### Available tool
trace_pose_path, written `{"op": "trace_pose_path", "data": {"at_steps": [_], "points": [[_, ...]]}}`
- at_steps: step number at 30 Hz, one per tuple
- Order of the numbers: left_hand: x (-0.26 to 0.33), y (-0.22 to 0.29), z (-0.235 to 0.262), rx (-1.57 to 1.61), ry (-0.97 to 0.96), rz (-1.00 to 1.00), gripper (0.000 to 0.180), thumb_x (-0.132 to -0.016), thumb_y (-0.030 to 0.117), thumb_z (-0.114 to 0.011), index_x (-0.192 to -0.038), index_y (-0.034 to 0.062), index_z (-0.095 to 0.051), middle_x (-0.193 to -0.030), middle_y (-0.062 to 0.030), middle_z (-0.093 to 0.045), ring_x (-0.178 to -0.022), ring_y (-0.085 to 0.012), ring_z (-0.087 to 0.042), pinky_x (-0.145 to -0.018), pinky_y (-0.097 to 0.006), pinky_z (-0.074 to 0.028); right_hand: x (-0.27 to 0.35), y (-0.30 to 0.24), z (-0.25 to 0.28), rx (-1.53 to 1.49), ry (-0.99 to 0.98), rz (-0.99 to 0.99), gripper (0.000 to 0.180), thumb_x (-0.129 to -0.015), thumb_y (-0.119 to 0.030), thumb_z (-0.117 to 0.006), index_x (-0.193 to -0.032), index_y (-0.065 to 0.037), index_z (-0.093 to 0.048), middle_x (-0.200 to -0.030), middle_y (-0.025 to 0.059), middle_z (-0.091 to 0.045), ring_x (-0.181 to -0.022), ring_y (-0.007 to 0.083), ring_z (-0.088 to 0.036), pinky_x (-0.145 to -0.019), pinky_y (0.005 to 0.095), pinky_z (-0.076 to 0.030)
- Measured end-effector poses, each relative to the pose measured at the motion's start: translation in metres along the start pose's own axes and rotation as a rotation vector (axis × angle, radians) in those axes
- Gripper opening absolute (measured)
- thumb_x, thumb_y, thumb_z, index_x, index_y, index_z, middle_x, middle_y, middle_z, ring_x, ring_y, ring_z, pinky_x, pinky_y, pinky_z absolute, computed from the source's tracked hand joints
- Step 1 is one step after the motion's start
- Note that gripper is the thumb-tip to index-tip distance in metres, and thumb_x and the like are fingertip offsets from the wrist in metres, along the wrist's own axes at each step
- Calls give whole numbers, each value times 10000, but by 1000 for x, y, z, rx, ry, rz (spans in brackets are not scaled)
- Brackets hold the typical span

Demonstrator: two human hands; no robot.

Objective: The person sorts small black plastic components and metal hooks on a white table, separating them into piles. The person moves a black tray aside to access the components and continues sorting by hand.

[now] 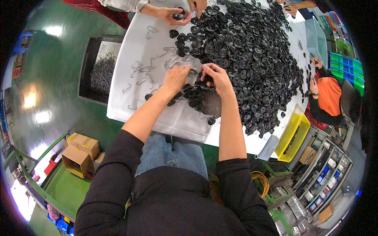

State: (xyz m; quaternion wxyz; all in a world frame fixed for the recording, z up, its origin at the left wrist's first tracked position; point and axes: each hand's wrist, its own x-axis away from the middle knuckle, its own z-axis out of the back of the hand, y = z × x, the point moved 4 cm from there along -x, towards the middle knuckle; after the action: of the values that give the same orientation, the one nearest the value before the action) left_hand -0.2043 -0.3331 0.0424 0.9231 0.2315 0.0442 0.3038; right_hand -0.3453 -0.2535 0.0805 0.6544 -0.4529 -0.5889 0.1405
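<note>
My left hand is closed in a pinch over the white table, its fingertips slightly smeared and what they hold too small to make out. Close beside it, my right hand curls its fingers and thumb around a black disc. A large heap of black discs, many with wire hooks on them, spreads from my right hand to the far edge. Below my hands lies a smaller cluster of these discs. Loose bent wire hooks are scattered left of my left hand.
The white table carries the heap. A bin of wire hooks stands at its left. Co-workers' hands work at the far side, and an orange-clad person sits at right. A yellow basket and a pale blue basket stand at right.
</note>
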Motion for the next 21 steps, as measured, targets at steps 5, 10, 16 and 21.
{"op": "trace_pose_path", "data": {"at_steps": [5, 10, 16, 21], "points": [[14, -23, 41, 236, 38, 27, 112, -828, 121, -576, -938, 102, -566, -859, -92, -620, -830, -295, -591, -701, -401, -472, -6, 6, -21, 299, 77, 130, 258, -872, -253, -610, -975, -16, -623, -703, 33, -622, -521, 91, -558, -406, 237, -390], [33, -25, 60, 506, 81, 193, 53, -823, 120, -592, -870, 99, -576, -831, -70, -614, -828, -271, -590, -672, -386, -468, -18, 16, -47, 236, -42, -3, 203, -882, -211, -593, -973, -32, -620, -754, 33, -635, -550, 93, -597, -415, 199, -387], [51, -17, 62, 171, 229, 55, 82, -794, 90, -601, -871, 109, -578, -813, -35, -612, -789, -255, -591, -650, -373, -476, -8, 10, -78, 1195, 286, 321, 242, -865, -215, -583, -936, 12, -624, -805, 153, -671, -633, 254, -657, -613, 377, -503], [55, -27, 70, 303, 230, -16, 102, -785, 108, -642, -884, 112, -620, -832, -38, -615, -797, -262, -594, -653, -365, -484, -13, 9, -76, 940, 52, 41, 266, -852, -239, -602, -809, 22, -632, -586, 105, -620, -525, 199, -621, -548, 334, -494]]}}
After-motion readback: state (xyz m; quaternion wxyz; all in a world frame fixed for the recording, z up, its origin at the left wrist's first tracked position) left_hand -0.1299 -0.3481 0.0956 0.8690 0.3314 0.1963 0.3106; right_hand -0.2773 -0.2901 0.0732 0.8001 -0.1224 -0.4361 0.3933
